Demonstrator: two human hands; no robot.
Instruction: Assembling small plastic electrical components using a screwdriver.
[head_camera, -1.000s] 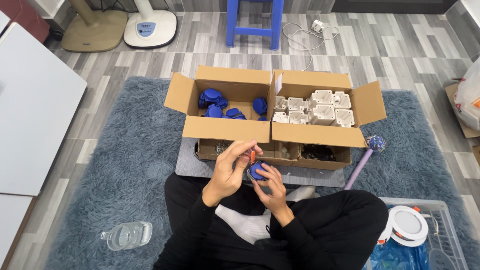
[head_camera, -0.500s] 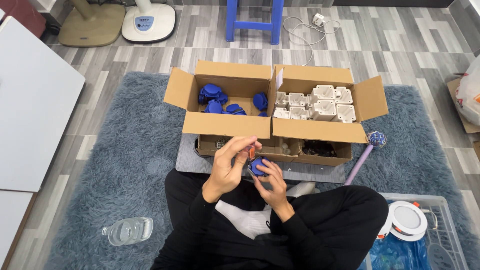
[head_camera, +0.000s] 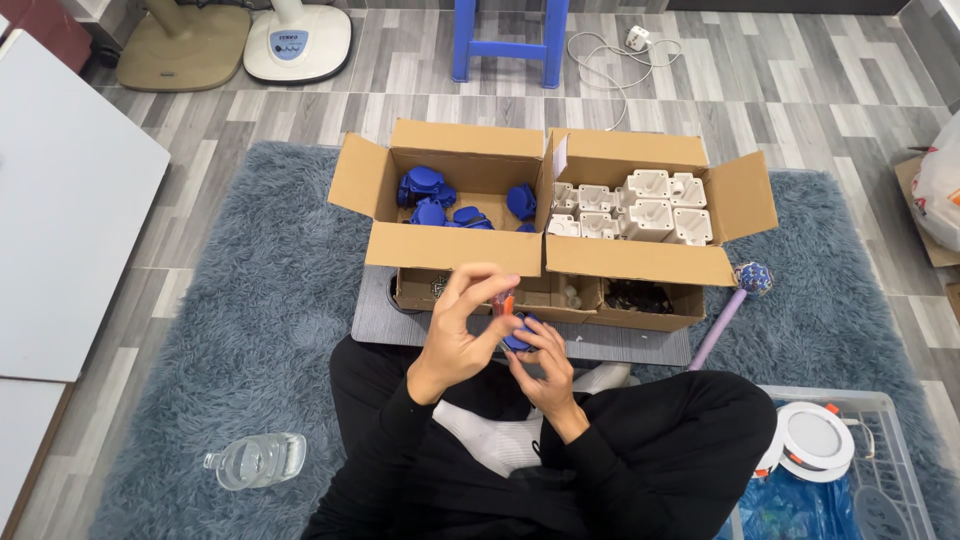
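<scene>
I sit cross-legged on a grey shaggy rug. My left hand (head_camera: 462, 330) is raised in front of me, fingers pinched around a small orange-handled tool (head_camera: 505, 301) pointing down. My right hand (head_camera: 541, 362) cups a small blue plastic part (head_camera: 517, 333) just under that tool. Both hands meet above a low grey board (head_camera: 620, 345). Just beyond them stand two open cardboard boxes: the left box (head_camera: 445, 245) holds several blue parts (head_camera: 430, 195), the right box (head_camera: 640, 262) holds several white plastic parts (head_camera: 635, 205).
A shallow cardboard tray (head_camera: 570, 300) with small dark pieces sits under the boxes. A purple stick with a ball end (head_camera: 730, 305) lies right. A clear crate (head_camera: 880, 470) with round white lamps (head_camera: 815, 440) is lower right, a water bottle (head_camera: 255, 460) lower left, a white tabletop (head_camera: 60, 210) left.
My hands stay together on the blue part with only small finger shifts. The view has tilted slightly, so the boxes sit a little lower in frame.
</scene>
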